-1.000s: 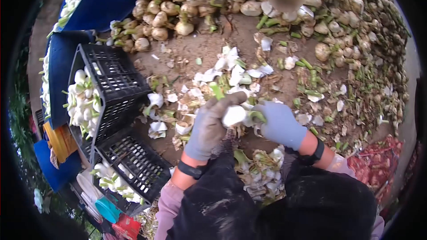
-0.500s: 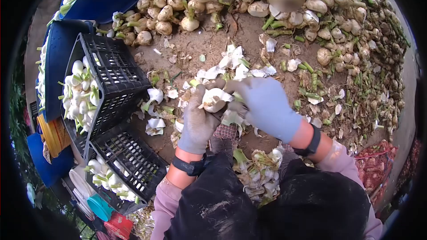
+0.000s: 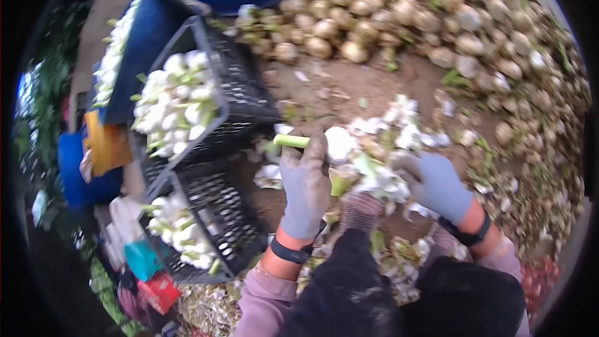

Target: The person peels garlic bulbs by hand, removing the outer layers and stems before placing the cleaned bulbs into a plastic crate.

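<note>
In my left hand is a peeled garlic bulb, white and smooth, its cut green stem poking out to the left between thumb and fingers. My right hand is away from the bulb, to its right, over the white peelings. Its fingers are loosely bent, slightly blurred, and I see nothing held in them. Both hands wear grey, dirt-stained gloves.
To the left stand black plastic crates of peeled garlic and a blue tub. A big heap of unpeeled garlic covers the ground at the back and right. Skins lie scattered around my feet.
The view has swung left. Skin has come off the bulb, which now shows clean white in my left hand. My right hand has drawn away from it to the right.
</note>
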A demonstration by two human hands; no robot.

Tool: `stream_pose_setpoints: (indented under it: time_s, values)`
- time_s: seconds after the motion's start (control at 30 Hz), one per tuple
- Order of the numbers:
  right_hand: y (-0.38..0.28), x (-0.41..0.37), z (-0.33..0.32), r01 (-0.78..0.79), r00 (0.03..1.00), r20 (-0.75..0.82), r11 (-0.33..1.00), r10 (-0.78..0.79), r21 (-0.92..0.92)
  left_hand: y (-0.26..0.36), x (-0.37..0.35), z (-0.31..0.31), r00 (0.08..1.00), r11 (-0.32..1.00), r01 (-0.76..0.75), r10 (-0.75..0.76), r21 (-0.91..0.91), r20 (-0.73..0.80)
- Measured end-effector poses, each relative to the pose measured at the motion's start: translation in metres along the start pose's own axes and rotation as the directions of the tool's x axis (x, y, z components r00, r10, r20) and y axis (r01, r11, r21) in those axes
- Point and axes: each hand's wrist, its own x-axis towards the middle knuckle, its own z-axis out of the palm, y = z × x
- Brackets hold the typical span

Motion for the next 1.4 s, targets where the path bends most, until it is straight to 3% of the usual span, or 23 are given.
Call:
stream_pose_setpoints:
  time_s: [0.03,0.07,0.13,0.2,0.27,0.33,0.4,0.47,0.53,0.6,0.63,0.7,0.73,0.8,0.9,0.93,1.0,1.07,1.13,1.2,1.27,1.4]
  values:
    - [-0.006,-0.001,-0.002,-0.03,0.999,0.028,0.999,0.029,0.04,0.027,0.006,-0.013,0.953,0.949,-0.295,0.3,0.11,-0.038]
    - [0.005,-0.005,0.005,0.023,0.999,-0.031,0.999,-0.023,-0.027,0.053,0.012,-0.02,0.824,0.809,-0.547,0.566,0.216,-0.033]
    - [0.006,-0.011,-0.002,0.008,0.999,-0.051,0.996,-0.012,-0.094,0.116,0.026,-0.048,0.701,0.658,-0.585,0.704,0.473,-0.113]
    - [0.015,-0.02,-0.005,-0.004,0.999,-0.043,0.993,-0.001,-0.119,0.163,0.048,-0.114,0.864,0.457,-0.261,0.504,0.85,-0.006]
    - [0.026,-0.029,-0.001,-0.054,0.995,-0.094,0.995,0.046,-0.086,0.2,0.07,-0.148,0.931,0.628,-0.183,0.357,0.756,-0.071]
    - [0.03,-0.035,0.0,-0.071,0.994,-0.091,0.992,0.061,-0.109,0.219,0.105,-0.186,0.84,0.394,-0.231,0.541,0.89,-0.022]
    - [0.032,-0.038,-0.003,-0.084,0.993,-0.097,0.986,0.07,-0.145,0.217,0.148,-0.22,0.85,-0.098,-0.001,0.524,0.995,0.052]
    - [0.033,-0.042,-0.005,-0.129,0.991,-0.043,0.976,0.124,-0.177,0.196,0.18,-0.222,0.931,-0.295,0.205,0.354,0.933,-0.093]
    - [0.036,-0.04,-0.006,-0.124,0.992,-0.047,0.975,0.117,-0.187,0.177,0.198,-0.192,0.883,-0.428,0.392,0.423,0.814,-0.203]
    - [0.036,-0.041,-0.009,-0.188,0.982,-0.037,0.973,0.184,-0.137,0.156,0.214,-0.189,0.819,-0.51,0.424,0.569,0.749,-0.075]
    - [0.041,-0.041,-0.009,-0.197,0.98,-0.027,0.969,0.195,-0.15,0.157,0.218,-0.195,0.818,-0.506,0.425,0.569,0.75,-0.079]
    - [0.049,-0.045,-0.01,-0.183,0.982,-0.066,0.974,0.176,-0.133,0.178,0.217,-0.21,0.937,-0.526,0.275,0.333,0.805,-0.103]
    - [0.051,-0.048,-0.008,-0.174,0.981,-0.11,0.979,0.163,-0.106,0.186,0.208,-0.225,0.917,-0.51,0.163,0.394,0.845,0.061]
    - [0.055,-0.055,-0.007,-0.218,0.975,-0.07,0.969,0.211,-0.118,0.218,0.197,-0.259,0.818,-0.297,0.092,0.567,0.951,0.098]
    - [0.055,-0.063,-0.006,-0.248,0.969,-0.044,0.948,0.244,-0.202,0.238,0.189,-0.284,0.811,-0.227,0.112,0.584,0.967,0.043]
    - [0.056,-0.066,-0.002,-0.242,0.97,-0.044,0.948,0.238,-0.205,0.237,0.192,-0.285,0.897,-0.266,0.137,0.441,0.954,-0.006]
    - [0.059,-0.068,0.004,-0.224,0.975,-0.016,0.966,0.224,-0.127,0.23,0.19,-0.256,0.903,-0.26,0.276,0.399,0.925,-0.158]
    - [0.05,-0.065,0.004,-0.26,0.964,0.012,0.956,0.265,-0.138,0.221,0.203,-0.263,0.909,-0.275,0.289,0.38,0.917,-0.173]
    - [0.044,-0.067,0.004,-0.261,0.965,-0.047,0.96,0.257,-0.098,0.21,0.213,-0.271,0.904,-0.481,0.345,0.399,0.806,-0.149]
    - [0.047,-0.075,0.005,-0.292,0.956,-0.04,0.95,0.289,-0.107,0.21,0.215,-0.272,0.922,-0.507,0.351,0.334,0.787,-0.196]
    - [0.048,-0.074,0.01,-0.309,0.951,-0.055,0.945,0.305,-0.11,0.201,0.218,-0.279,0.869,-0.565,0.45,0.455,0.691,-0.194]
    - [0.054,-0.081,0.008,-0.336,0.932,0.068,0.92,0.355,-0.201,0.203,0.206,-0.265,0.757,-0.265,0.55,0.559,0.792,-0.339]
